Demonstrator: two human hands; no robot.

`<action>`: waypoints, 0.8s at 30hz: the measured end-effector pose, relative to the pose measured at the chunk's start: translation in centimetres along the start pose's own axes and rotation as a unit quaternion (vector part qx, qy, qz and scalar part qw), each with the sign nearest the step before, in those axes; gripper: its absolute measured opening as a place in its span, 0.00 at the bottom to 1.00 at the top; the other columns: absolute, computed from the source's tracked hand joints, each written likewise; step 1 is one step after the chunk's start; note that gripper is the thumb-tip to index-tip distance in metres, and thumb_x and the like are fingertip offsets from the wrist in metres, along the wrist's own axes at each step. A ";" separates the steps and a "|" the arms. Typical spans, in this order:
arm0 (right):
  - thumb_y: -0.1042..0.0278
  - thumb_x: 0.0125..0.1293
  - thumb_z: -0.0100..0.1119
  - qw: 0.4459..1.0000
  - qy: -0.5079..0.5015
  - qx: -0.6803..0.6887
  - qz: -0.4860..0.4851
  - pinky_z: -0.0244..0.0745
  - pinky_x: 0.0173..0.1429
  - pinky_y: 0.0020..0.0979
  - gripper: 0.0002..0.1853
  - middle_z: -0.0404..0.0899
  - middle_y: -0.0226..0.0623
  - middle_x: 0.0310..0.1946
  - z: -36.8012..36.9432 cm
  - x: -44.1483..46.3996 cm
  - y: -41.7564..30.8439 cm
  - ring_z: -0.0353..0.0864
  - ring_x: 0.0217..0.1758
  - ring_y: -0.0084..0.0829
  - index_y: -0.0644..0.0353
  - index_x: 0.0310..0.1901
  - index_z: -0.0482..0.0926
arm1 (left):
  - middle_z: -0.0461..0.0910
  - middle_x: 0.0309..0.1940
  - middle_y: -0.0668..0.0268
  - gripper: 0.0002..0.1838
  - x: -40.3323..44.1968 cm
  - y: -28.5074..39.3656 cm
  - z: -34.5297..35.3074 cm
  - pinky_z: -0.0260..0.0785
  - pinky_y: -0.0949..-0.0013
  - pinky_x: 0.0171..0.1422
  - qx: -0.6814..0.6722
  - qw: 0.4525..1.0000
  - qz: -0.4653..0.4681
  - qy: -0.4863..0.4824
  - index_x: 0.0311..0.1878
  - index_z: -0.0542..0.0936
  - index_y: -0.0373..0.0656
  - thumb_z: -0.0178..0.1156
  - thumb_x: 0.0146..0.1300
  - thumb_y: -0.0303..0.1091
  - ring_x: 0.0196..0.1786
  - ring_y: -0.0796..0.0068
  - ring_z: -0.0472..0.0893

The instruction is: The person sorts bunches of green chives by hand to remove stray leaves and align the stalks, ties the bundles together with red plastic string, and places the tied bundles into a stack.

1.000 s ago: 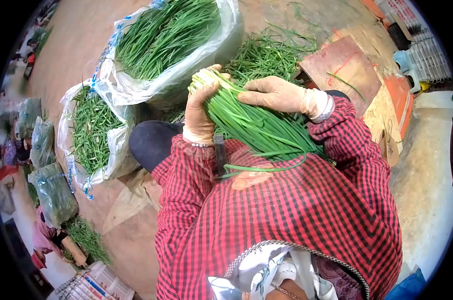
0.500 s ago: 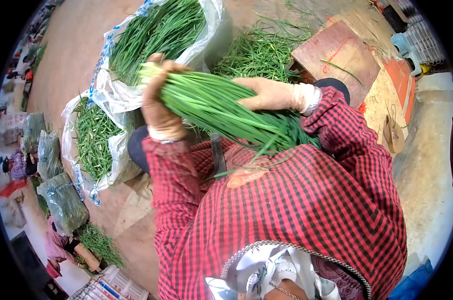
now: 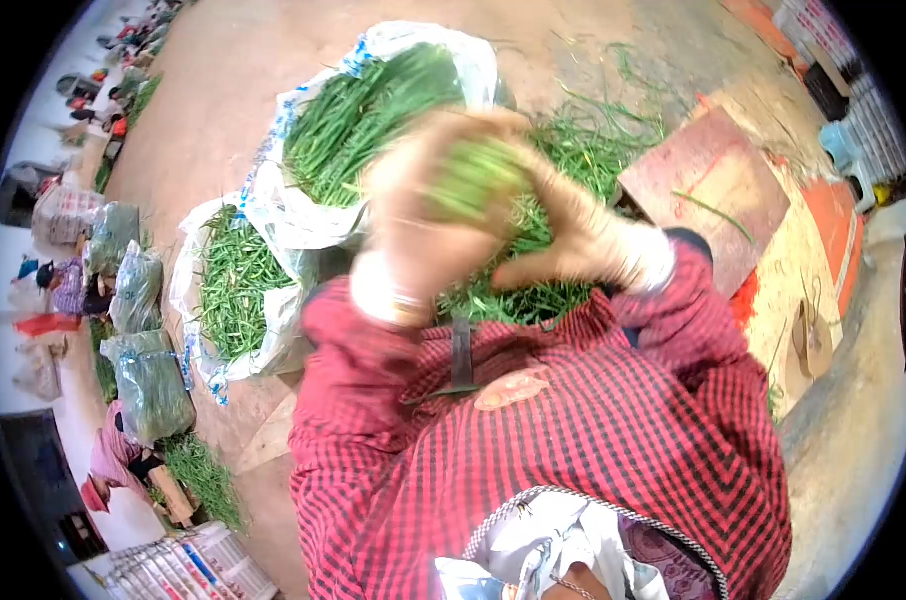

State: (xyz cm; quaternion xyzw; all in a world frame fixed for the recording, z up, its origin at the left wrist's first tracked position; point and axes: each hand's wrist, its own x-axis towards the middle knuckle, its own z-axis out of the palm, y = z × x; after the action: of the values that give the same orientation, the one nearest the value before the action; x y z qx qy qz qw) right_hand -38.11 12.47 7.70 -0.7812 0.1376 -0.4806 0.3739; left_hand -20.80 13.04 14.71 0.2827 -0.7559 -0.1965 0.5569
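Note:
Both hands wear pale gloves and are smeared by motion. My left hand (image 3: 428, 195) is wrapped round a bundle of green stalks (image 3: 473, 180), raised in front of my chest with one end toward the camera. My right hand (image 3: 573, 230) is at the right side of the bundle, its thumb and fingers spread apart; whether it touches the stalks is unclear. Behind my hands stands a large plastic bag (image 3: 273, 195) of long green stalks (image 3: 363, 125). Loose greens (image 3: 588, 155) lie on the ground beyond my right hand.
A smaller bag (image 3: 186, 285) of short green pieces stands at the left. A reddish board (image 3: 708, 185) lies at the right, near a sandal-like object (image 3: 811, 340). Filled plastic bags (image 3: 148, 385), a crate (image 3: 188, 570) and a person (image 3: 115, 450) are at the far left.
The bundle has been lifted from across my lap and turned end-on toward the camera. My right hand has moved from on top of the stalks to their side, and the view has shifted.

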 end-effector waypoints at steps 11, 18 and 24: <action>0.63 0.62 0.64 0.954 0.279 -0.058 0.089 0.53 0.74 0.36 0.35 0.62 0.43 0.67 -9.8 -2.8 -5.5 0.62 0.70 0.38 0.60 0.67 0.60 | 0.69 0.18 0.72 0.08 5.1 10.6 17.2 0.72 0.65 0.34 -0.057 0.944 0.324 -0.020 0.21 0.72 0.49 0.62 0.42 0.37 0.25 0.72 0.75; 0.64 0.64 0.62 0.913 0.265 -0.175 0.257 0.58 0.70 0.36 0.28 0.67 0.43 0.64 -17.7 -12.2 -11.4 0.66 0.66 0.36 0.62 0.63 0.66 | 0.71 0.24 0.68 0.09 4.6 13.1 24.5 0.71 0.63 0.38 -0.326 0.895 0.303 -0.030 0.23 0.72 0.48 0.62 0.41 0.38 0.31 0.66 0.76; 0.65 0.65 0.60 0.877 0.064 -0.270 0.391 0.64 0.66 0.35 0.22 0.70 0.43 0.61 -19.3 -17.4 -11.7 0.69 0.63 0.34 0.63 0.59 0.71 | 0.72 0.24 0.69 0.08 3.1 9.5 27.1 0.71 0.66 0.37 -0.136 0.897 0.382 -0.175 0.27 0.74 0.46 0.58 0.42 0.36 0.31 0.69 0.77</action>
State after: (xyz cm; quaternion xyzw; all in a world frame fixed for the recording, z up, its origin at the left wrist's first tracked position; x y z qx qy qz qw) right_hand -65.00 21.71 9.75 -0.7019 0.5801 -0.2886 0.2959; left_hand -49.26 17.77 14.62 -0.1453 -0.8572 -0.1154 0.4805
